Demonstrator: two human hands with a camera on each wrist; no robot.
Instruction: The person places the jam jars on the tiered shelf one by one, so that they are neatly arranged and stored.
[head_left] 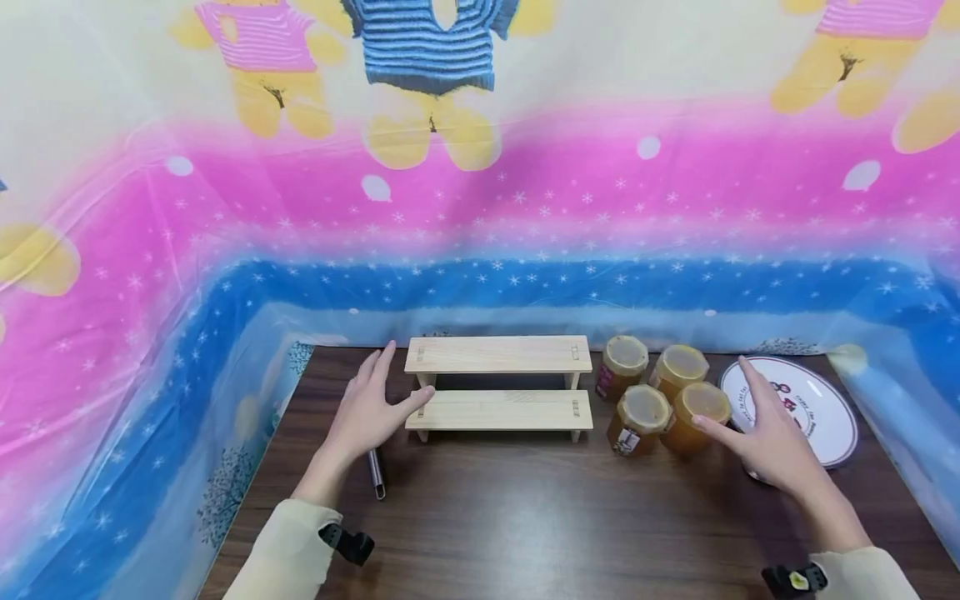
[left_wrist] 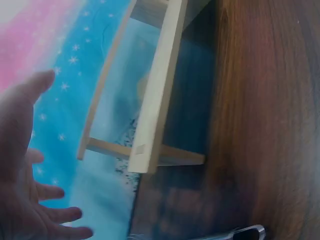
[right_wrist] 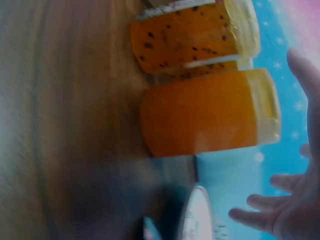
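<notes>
In the head view my left hand [head_left: 367,412] hovers by the left end of a two-tier wooden shelf [head_left: 498,357], fingers spread and holding nothing. Its thumb overlaps the lower tier's corner. My right hand [head_left: 776,437] is spread beside several capped jars, its thumb at the lid of the front-right orange jar [head_left: 693,425]. In the right wrist view this orange jar [right_wrist: 200,115] stands apart from the fingers [right_wrist: 270,202]. A jar with dark specks [right_wrist: 185,40] is next to it. A white plate [head_left: 828,417] lies partly behind the right hand.
A slim metal handle [head_left: 377,475] lies on the brown table [head_left: 517,517] below the left hand, its upper part hidden. The other jars, including a back-left one [head_left: 624,367], stand between shelf and plate. A printed cloth [head_left: 525,283] encloses the table's back and sides.
</notes>
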